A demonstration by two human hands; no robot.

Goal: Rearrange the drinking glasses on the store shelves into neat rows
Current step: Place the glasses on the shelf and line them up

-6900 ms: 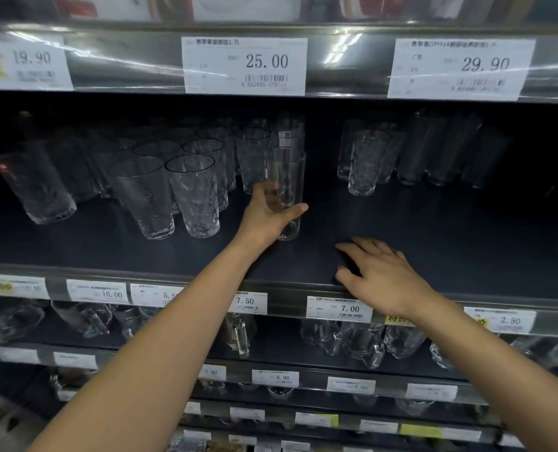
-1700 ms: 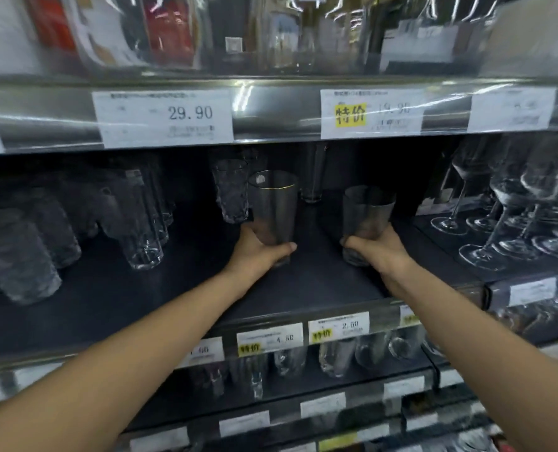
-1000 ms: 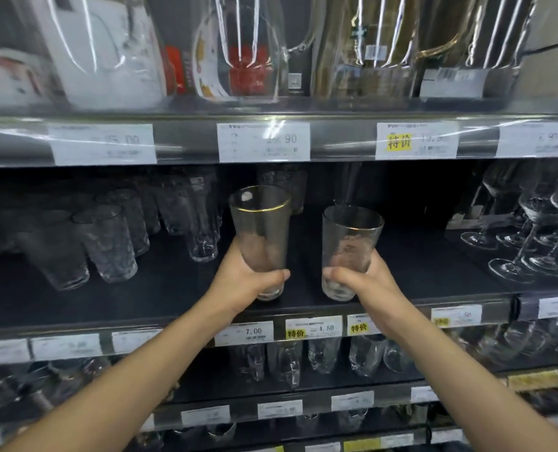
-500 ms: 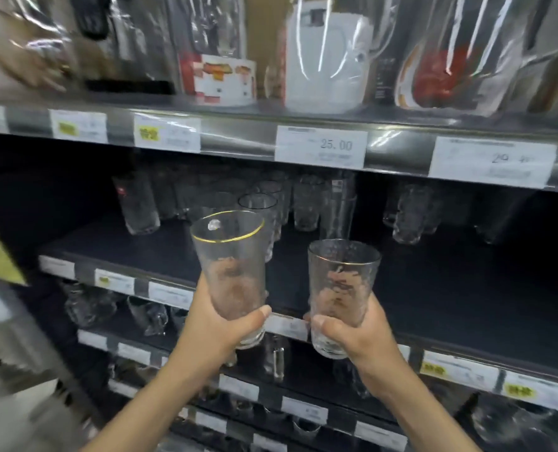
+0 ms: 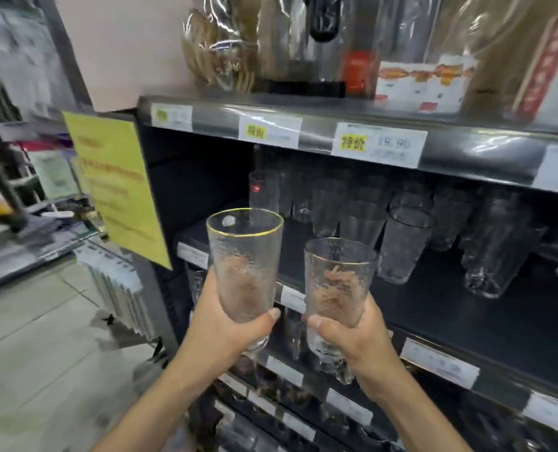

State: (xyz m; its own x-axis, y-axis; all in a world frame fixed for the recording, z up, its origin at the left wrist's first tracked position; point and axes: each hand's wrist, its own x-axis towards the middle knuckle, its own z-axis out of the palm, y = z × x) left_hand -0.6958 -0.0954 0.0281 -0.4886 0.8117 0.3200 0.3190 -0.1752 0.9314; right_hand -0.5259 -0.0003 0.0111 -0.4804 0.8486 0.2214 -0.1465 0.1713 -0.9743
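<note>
I hold two tall textured glasses with thin gold rims in front of the dark shelf. My left hand grips the taller-standing left glass around its lower half. The right glass sits a little lower, its base wrapped by my right hand. Both glasses are upright, off the shelf, and a small gap separates them. Behind them, several clear tumblers stand on the shelf in loose rows toward the back.
A yellow sign hangs at the shelf unit's left end. Price tags line the shelf edges. Wrapped jugs and boxes fill the shelf above. More glassware sits on lower shelves. Tiled floor and another rack lie to the left.
I have turned further left with both glasses still in hand; the shelf's left end, the yellow sign and the aisle floor have come into view. The glasses stay raised off the shelf.
</note>
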